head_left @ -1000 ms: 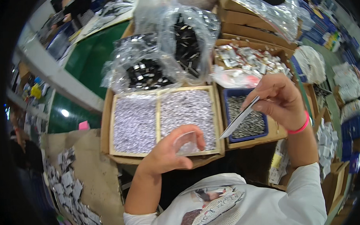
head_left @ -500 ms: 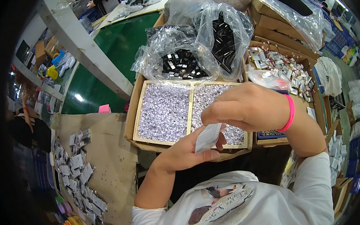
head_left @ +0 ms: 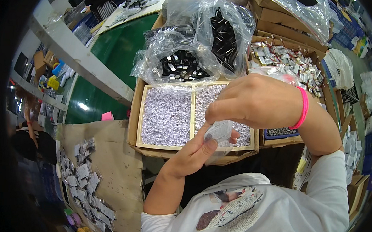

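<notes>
In front of my body, my left hand point(head_left: 192, 155) grips a small clear plastic bag point(head_left: 220, 132) between thumb and fingers; pale printed matter shows through it. Over the bag's upper end, my right hand point(head_left: 254, 102) is closed in a pinch. Whether its fingertips hold the bag's edge or a small part is hidden. Both hands are above a shallow two-compartment wooden tray point(head_left: 193, 111) set in a cardboard box. Tiny whitish pieces point(head_left: 165, 115) fill the left compartment, and similar small pieces point(head_left: 208, 96) lie in the right one.
Behind the tray are plastic bags of black parts point(head_left: 183, 66) and black sticks point(head_left: 223, 41). A carton of silvery wired packs point(head_left: 283, 58) stands to the right, near a blue bin point(head_left: 280, 132). Filled small bags point(head_left: 82, 174) lie on cardboard at left, below a slanting metal post point(head_left: 84, 58).
The pale card-like item has given way to a clear bag with its plastic spread between my hands. My left thumb now presses on the bag. The view has shifted slightly.
</notes>
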{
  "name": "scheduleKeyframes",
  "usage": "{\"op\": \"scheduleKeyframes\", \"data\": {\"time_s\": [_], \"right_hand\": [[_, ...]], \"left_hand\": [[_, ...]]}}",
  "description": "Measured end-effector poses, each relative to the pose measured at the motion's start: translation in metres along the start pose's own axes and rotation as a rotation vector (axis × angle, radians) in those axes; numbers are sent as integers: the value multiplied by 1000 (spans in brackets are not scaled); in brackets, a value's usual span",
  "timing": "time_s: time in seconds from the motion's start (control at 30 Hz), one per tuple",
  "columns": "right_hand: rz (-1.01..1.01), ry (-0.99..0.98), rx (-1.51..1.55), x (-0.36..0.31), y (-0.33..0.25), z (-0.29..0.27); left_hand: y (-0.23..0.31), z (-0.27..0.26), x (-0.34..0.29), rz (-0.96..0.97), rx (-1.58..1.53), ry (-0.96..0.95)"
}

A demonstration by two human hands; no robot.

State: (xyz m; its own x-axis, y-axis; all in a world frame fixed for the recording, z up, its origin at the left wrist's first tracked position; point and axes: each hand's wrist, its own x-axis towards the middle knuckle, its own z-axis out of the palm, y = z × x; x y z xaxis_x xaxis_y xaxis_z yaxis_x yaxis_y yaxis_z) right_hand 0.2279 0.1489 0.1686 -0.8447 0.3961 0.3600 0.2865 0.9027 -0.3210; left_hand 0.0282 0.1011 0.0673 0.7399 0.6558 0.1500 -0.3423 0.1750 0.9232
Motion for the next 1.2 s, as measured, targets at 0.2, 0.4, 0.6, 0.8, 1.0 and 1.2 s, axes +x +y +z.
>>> {"op": "scheduleKeyframes", "data": {"time_s": [0.2, 0.4, 0.6, 0.8, 1.0, 1.2], "right_hand": [[187, -97, 330, -14, 3, 18], [239, 199, 265, -26, 5, 39], [139, 181, 122, -43, 14, 37], [169, 206, 171, -53, 22, 30], [360, 49, 151, -65, 9, 28], [347, -35, -12, -77, -7, 22]], "left_hand": [[-7, 3, 21, 136, 29, -9], [-9, 3, 37, 37, -171, 122], [-13, 8, 46, -34, -406, 214], [-21, 13, 38, -183, -161, 201], [-33, 12, 29, -86, -243, 219], [-32, 28, 29, -199, -101, 323]]}}
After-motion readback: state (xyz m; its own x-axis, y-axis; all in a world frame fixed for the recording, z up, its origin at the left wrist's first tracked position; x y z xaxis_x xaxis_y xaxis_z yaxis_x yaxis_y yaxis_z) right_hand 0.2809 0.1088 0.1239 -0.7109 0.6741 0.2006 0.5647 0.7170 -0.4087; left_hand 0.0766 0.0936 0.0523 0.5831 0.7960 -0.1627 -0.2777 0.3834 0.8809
